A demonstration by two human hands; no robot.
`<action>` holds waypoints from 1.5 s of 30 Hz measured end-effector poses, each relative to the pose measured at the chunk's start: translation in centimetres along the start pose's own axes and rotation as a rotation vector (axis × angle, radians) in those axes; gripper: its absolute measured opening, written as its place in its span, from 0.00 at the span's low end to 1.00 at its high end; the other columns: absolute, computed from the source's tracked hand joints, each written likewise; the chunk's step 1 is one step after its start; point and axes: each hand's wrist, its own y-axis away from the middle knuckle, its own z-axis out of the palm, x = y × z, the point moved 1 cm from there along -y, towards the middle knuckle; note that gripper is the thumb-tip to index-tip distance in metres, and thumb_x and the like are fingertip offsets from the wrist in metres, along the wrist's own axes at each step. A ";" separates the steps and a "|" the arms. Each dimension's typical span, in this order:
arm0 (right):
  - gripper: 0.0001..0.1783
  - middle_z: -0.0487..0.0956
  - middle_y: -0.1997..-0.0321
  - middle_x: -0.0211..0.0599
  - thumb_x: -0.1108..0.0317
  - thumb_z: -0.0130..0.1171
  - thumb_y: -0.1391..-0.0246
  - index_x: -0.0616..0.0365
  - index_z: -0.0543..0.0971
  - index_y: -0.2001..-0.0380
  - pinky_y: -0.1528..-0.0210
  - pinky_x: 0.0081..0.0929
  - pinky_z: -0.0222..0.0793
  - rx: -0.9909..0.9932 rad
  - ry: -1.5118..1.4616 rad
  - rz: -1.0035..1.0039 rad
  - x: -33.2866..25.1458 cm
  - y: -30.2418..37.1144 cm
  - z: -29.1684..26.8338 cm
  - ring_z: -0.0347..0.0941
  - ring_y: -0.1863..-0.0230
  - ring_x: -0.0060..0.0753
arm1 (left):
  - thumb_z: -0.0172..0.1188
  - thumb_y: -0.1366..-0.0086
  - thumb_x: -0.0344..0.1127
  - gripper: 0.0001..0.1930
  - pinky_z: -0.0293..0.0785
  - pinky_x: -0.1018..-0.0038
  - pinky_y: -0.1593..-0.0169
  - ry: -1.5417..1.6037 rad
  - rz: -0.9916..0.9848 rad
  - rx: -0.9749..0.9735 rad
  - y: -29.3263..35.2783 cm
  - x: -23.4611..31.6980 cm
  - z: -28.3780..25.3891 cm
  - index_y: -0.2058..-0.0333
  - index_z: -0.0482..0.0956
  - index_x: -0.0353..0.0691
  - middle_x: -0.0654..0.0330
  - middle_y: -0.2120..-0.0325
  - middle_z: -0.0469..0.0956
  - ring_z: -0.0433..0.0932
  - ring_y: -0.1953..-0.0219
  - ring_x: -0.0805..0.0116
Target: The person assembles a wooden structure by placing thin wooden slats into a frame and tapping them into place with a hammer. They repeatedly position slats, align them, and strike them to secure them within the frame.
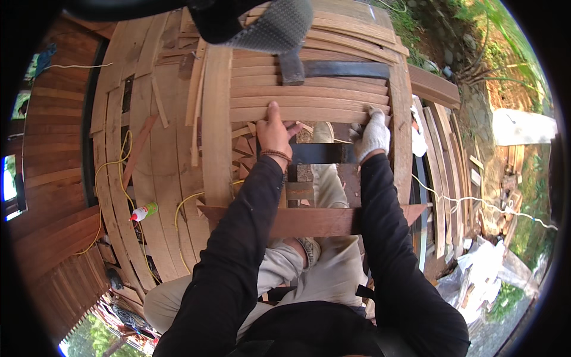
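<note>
A louvred wooden frame lies before me, with a left side post (217,134), a right side post (403,143) and several slats between them. Both my hands are at the nearest slat (315,114). My left hand (274,132), bare with a beaded bracelet at the wrist, grips its left part, thumb on top and fingers partly hidden below. My right hand (373,134) wears a whitish work glove and is closed round the slat's right end. A dark hammer (345,69) rests across the slats beyond my hands.
A reddish-brown board (321,222) crosses under my forearms. Loose thin strips (351,30) lie at the far end. To the left are planks, a yellow cord (126,149) and a glue bottle (143,212). White cord (476,203) and stacked timber (443,178) lie right.
</note>
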 end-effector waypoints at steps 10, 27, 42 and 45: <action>0.14 0.72 0.77 0.28 0.49 0.61 0.38 0.46 0.76 0.64 0.82 0.25 0.65 -0.107 0.115 0.101 0.5 1.0 0.2 0.69 0.83 0.25 | 0.60 0.27 0.61 0.28 0.84 0.68 0.66 -0.089 0.107 0.236 -1.4 3.0 -2.0 0.45 0.78 0.41 0.54 0.54 0.83 0.86 0.62 0.61; 0.21 0.74 0.78 0.38 0.45 0.61 0.38 0.53 0.76 0.60 0.82 0.31 0.68 -0.063 0.114 0.125 0.7 1.0 0.0 0.72 0.84 0.32 | 0.57 0.24 0.59 0.29 0.81 0.71 0.69 -0.046 0.114 0.308 -0.7 3.3 -1.0 0.43 0.75 0.37 0.55 0.56 0.83 0.85 0.62 0.63; 0.15 0.74 0.75 0.34 0.49 0.61 0.37 0.47 0.77 0.59 0.80 0.28 0.65 -0.057 0.083 0.031 0.5 -0.7 -0.9 0.70 0.81 0.28 | 0.54 0.23 0.58 0.30 0.84 0.69 0.70 -0.050 0.035 0.248 -0.1 3.2 0.1 0.42 0.73 0.33 0.52 0.54 0.81 0.84 0.63 0.62; 0.17 0.72 0.75 0.35 0.49 0.62 0.37 0.47 0.76 0.56 0.80 0.29 0.65 -0.027 0.074 0.055 0.4 0.0 0.2 0.69 0.81 0.30 | 0.54 0.23 0.58 0.30 0.84 0.70 0.70 -0.037 0.043 0.228 0.0 3.9 -0.6 0.43 0.75 0.33 0.52 0.54 0.81 0.85 0.63 0.62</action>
